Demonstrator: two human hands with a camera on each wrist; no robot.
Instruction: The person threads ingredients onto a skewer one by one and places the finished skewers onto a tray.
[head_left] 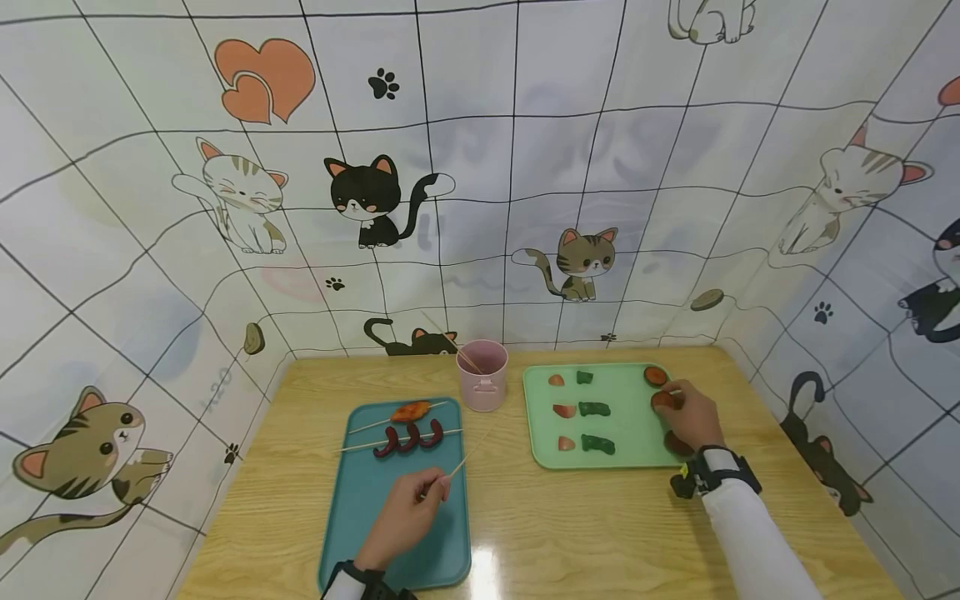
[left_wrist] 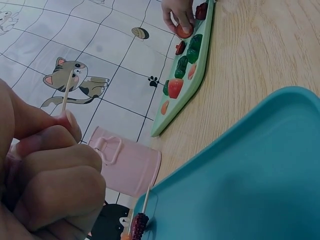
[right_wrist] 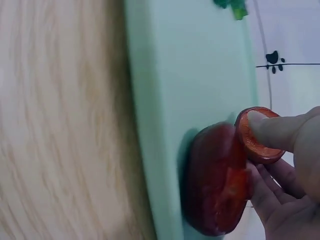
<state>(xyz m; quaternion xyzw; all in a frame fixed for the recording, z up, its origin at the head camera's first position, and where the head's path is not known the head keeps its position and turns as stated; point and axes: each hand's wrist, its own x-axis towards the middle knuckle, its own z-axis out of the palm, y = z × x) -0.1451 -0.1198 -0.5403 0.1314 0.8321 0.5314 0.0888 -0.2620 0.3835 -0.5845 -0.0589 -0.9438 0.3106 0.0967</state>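
Observation:
Over the blue tray, my left hand pinches a thin wooden skewer between thumb and curled fingers. The skewer's bare tip shows in the left wrist view. At the right end of the green tray, my right hand holds a red-brown round slice with an orange face, thumb pressed on that face. A thicker dark red piece lies on the tray right beside those fingers. Another red-brown slice rests near the tray's far right corner.
Green pieces and small reddish pieces lie in rows on the green tray. Two loaded skewers, one with an orange piece, one with dark red curled pieces, lie on the blue tray. A pink cup holding skewers stands between the trays.

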